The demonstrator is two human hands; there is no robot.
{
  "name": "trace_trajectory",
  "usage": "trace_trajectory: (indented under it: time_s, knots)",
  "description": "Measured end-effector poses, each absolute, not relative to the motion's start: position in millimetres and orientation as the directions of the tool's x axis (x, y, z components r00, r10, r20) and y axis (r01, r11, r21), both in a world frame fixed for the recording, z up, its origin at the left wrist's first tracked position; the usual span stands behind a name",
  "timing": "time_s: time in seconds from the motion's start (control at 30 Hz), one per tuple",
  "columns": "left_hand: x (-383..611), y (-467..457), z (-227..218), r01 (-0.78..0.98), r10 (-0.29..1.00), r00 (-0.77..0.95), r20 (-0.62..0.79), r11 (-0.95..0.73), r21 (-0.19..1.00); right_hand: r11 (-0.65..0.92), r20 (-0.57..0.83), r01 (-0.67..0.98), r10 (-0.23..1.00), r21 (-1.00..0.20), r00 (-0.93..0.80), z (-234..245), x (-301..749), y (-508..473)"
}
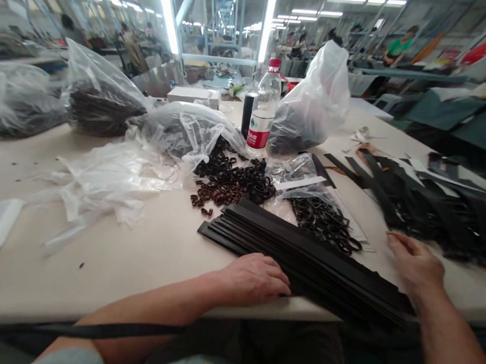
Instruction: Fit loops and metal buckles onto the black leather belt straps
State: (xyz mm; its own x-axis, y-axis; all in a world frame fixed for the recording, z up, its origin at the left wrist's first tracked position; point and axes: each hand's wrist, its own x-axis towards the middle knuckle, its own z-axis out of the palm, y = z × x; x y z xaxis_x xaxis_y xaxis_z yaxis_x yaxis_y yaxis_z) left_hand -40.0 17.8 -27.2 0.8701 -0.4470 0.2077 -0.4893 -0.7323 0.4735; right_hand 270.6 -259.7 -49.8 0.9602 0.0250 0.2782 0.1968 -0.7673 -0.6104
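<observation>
My left hand (254, 279) rests at the table's front edge, against the near side of a stack of long black strips (299, 249). Its fingers are curled closed, and a small dark bit shows at the fingertips; what they hold is hidden. To the right of the stack, my right hand (418, 265) is raised near the table edge, its fingers blurred. It is nearest to a heap of black straps (439, 204). Under my left forearm runs a long black band (124, 329). Behind the stack lie piles of black loops (246, 179) and dark brown loops (217, 194).
Black rings (322, 221) spill from a clear bag right of the stack. Behind stand a red-capped bottle (261, 107), a dark cylinder (247, 114) and a filled plastic bag (312, 102). Crumpled plastic (104, 178) covers part of the left side. Other people work in the background.
</observation>
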Motion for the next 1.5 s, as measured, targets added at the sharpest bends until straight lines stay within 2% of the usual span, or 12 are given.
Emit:
trace_trajectory:
  time_s: [0.1, 0.17, 0.27, 0.4, 0.6, 0.77, 0.97, 1.07, 1.13, 1.2, 1.27, 1.5]
  knots:
    - [-38, 19, -28, -0.503, -0.459, 0.863, 0.208, -0.749, 0.432, -0.691, 0.208, 0.152, 0.003, -0.706, 0.978, -26, 243, -240]
    - [-37, 19, -26, -0.496, -0.456, 0.867, 0.199, -0.755, 0.428, -0.685, 0.242, 0.335, 0.233, -0.647, 0.942, -10, 215, -215]
    - [-37, 18, -24, -0.477, -0.444, 0.878, 0.181, -0.771, 0.423, -0.464, 0.244, 0.652, 0.669, -0.6, 0.702, 1, 171, -164]
    - [-38, 18, -24, -0.495, -0.443, 0.869, 0.222, -0.779, 0.385, -0.389, 0.15, 0.845, 0.871, -0.368, 0.467, -3, 137, -108]
    - [-37, 18, -24, -0.501, -0.454, 0.865, 0.212, -0.785, 0.365, -0.438, 0.177, 0.873, 0.862, -0.215, 0.476, -6, 137, -93]
    - [-36, 17, -21, -0.493, -0.447, 0.87, 0.209, -0.781, 0.383, -0.388, 0.184, 0.876, 0.875, -0.287, 0.448, -2, 135, -91]
    - [-37, 16, -21, -0.458, -0.378, 0.888, 0.262, -0.677, 0.577, -0.43, 0.347, 0.865, 0.795, -0.258, 0.498, 11, 118, -94]
    - [-39, 18, -17, -0.245, -0.14, 0.969, 0.204, -0.45, 0.859, -0.453, 0.379, 0.84, 0.751, -0.299, 0.54, 27, 105, -113]
    - [-41, 21, -11, -0.057, 0.031, 0.998, 0.062, -0.124, 0.991, -0.437, 0.406, 0.834, 0.732, -0.336, 0.547, 37, 97, -131]
    - [-41, 25, -4, 0.047, 0.081, 0.995, -0.062, 0.178, 0.983, -0.41, 0.425, 0.842, 0.731, -0.351, 0.533, 44, 90, -150]
    - [-41, 29, 2, 0.083, 0.118, 0.985, -0.13, 0.335, 0.939, -0.399, 0.414, 0.844, 0.742, -0.359, 0.527, 48, 83, -166]
    - [-42, 35, 6, 0.104, 0.246, 0.929, -0.278, 0.548, 0.83, -0.486, 0.355, 0.79, 0.712, -0.373, 0.605, 61, 63, -199]
